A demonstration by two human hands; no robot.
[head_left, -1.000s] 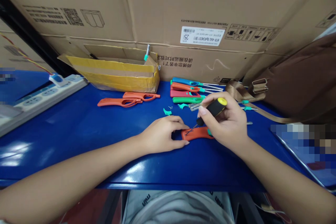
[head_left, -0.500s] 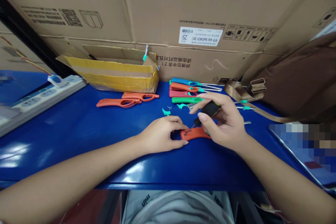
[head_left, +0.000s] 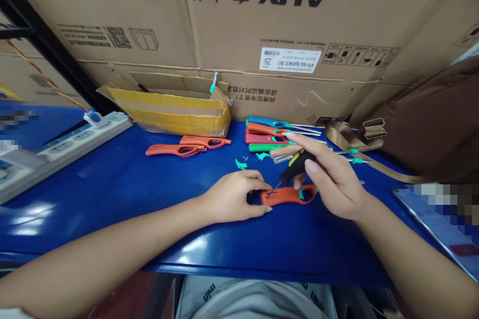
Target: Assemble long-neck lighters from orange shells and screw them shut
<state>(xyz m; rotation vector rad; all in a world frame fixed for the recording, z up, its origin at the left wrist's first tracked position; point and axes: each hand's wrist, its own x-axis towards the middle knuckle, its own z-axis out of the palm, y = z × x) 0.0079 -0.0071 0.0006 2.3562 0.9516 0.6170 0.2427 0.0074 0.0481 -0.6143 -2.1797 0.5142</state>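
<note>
An orange lighter (head_left: pixel 286 195) lies flat on the blue table, its ring-shaped trigger opening showing a bit of green. My left hand (head_left: pixel 239 197) grips its left end between thumb and fingers. In my right hand (head_left: pixel 337 174) is a screwdriver (head_left: pixel 296 165) with a black and yellow handle, held slanted. Its thin tip touches the lighter near the left end. Beyond my hands lie a loose green trigger piece (head_left: pixel 241 165), a second green piece (head_left: pixel 264 156) and tiny screws (head_left: pixel 245 158).
Blue, orange, red and green lighters (head_left: pixel 265 129) lie in a row behind. Two orange casings (head_left: pixel 175 150) rest to the left, before a yellow-taped cardboard box (head_left: pixel 168 114). A power strip (head_left: pixel 67 147) stands at left; a phone (head_left: pixel 434 229) and brown strap (head_left: pixel 396 172) lie right.
My right fingers have loosened and spread around the screwdriver handle, uncovering the lighter's trigger opening. My left hand still grips the lighter's end. The whole view has shifted slightly.
</note>
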